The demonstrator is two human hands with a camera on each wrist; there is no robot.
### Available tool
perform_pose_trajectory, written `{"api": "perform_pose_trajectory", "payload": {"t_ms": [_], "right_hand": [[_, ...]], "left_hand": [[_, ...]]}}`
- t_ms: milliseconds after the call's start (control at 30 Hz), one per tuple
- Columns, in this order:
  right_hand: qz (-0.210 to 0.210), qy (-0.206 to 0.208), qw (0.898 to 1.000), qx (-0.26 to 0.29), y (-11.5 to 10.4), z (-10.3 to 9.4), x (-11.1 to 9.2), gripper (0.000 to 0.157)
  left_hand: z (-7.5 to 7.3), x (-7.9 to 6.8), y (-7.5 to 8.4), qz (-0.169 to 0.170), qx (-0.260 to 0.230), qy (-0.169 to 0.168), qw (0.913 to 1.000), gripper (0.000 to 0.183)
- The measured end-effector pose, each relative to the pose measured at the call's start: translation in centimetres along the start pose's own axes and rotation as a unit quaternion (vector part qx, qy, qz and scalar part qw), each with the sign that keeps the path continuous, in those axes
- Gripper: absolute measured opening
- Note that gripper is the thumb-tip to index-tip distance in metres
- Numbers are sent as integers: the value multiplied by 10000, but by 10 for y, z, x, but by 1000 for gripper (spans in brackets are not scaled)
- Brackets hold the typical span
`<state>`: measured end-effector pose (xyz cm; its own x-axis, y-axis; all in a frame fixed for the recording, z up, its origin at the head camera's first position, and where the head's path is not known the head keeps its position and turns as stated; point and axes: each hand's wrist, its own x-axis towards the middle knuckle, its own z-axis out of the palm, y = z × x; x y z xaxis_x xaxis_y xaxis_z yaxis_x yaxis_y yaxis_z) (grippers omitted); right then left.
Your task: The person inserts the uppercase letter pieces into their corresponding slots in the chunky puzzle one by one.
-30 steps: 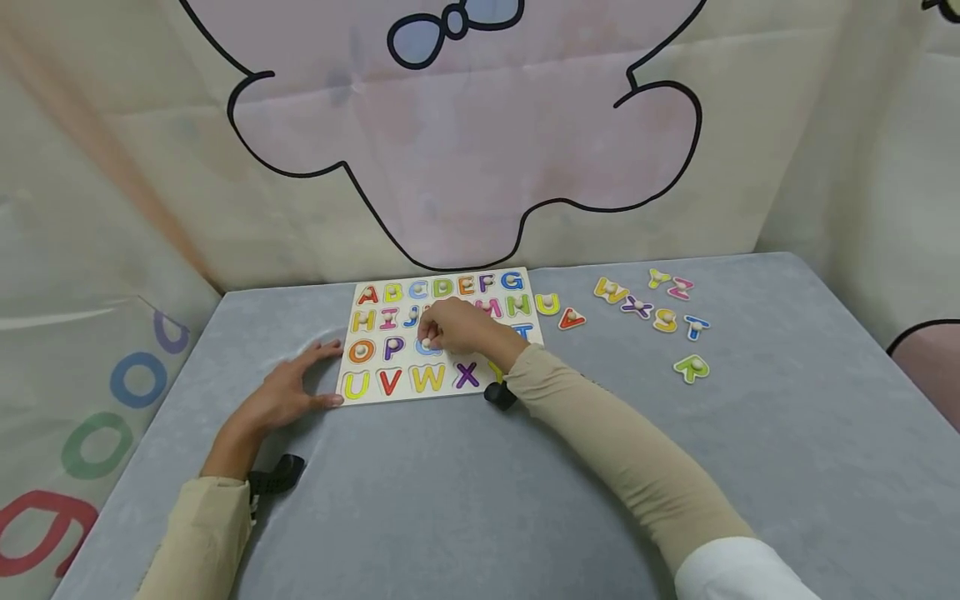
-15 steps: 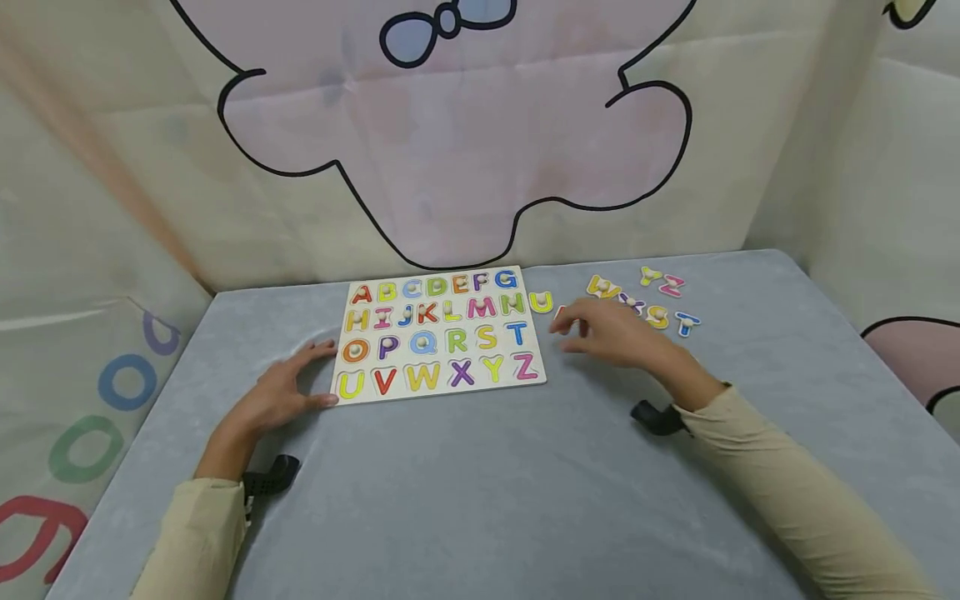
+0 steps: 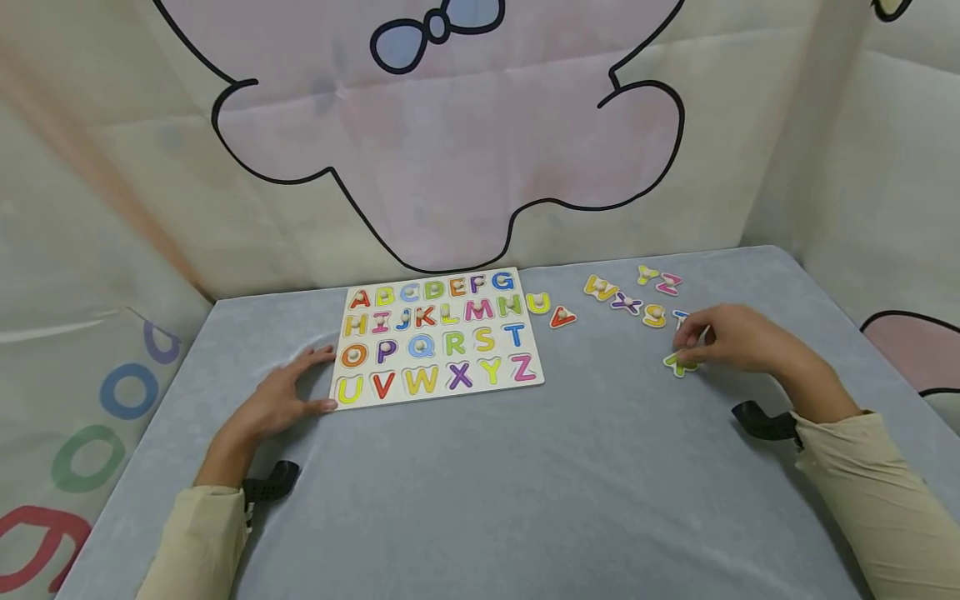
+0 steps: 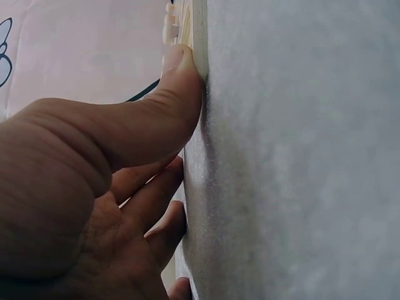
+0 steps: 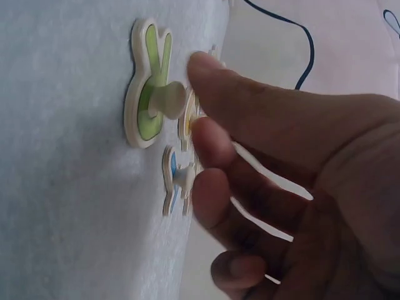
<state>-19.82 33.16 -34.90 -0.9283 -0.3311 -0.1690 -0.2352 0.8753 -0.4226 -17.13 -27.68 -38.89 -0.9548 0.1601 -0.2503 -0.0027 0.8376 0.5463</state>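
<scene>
My left hand (image 3: 273,402) rests at the left edge of a white alphabet puzzle board (image 3: 438,397). In the left wrist view its thumb (image 4: 178,94) touches the board's edge, with the other fingers spread on the cloth. My right hand (image 3: 738,337) hovers at a green letter R piece (image 3: 678,367) lying on the table. The right wrist view has the thumb and fingers a little apart from the round knob (image 5: 167,100) of that R. Just behind lies a blue T piece (image 5: 174,178), partly covered by the hand in the head view. Knobbed letters fill the board's upper rows and reach to Q.
Loose knobbed pieces lie right of the board: a yellow U (image 3: 537,303), a red V (image 3: 562,317), a W (image 3: 600,288), an X (image 3: 626,303), an S (image 3: 654,316), a Y (image 3: 647,274) and a Z (image 3: 669,284). A grey cloth (image 3: 480,500) covers the table.
The right hand has left the Q on the board and moved right, past the V, to the green R. The left hand keeps its place at the board's edge.
</scene>
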Motion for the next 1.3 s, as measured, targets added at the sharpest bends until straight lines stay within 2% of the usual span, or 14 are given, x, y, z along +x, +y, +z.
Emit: {"api": "perform_pose_trajectory", "payload": {"t_ms": [200,367,633,967,1133,1300], "right_hand": [[101,-159,9997,-183,1,1,-1,16],[5,-20,9998,-212,-1,4,-1,13],[-299,186,9994,47,-7,11,2,12],[-261,117,9996,27,-13,15,11,12],[-542,202,9983,47,-42,22,30,13],[-991,82,9946,280,-97,35,69,10]], "left_hand": [[-2,0,-1,21,-16,29,10000,84],[-2,0,0,30,3,18,10000,85],[-2,1,1,-28,50,14,10000,85],[1,2,0,40,-20,43,10000,83],[3,4,-1,-91,56,24,9999,84],[2,3,-2,-134,43,42,9999,85]]}}
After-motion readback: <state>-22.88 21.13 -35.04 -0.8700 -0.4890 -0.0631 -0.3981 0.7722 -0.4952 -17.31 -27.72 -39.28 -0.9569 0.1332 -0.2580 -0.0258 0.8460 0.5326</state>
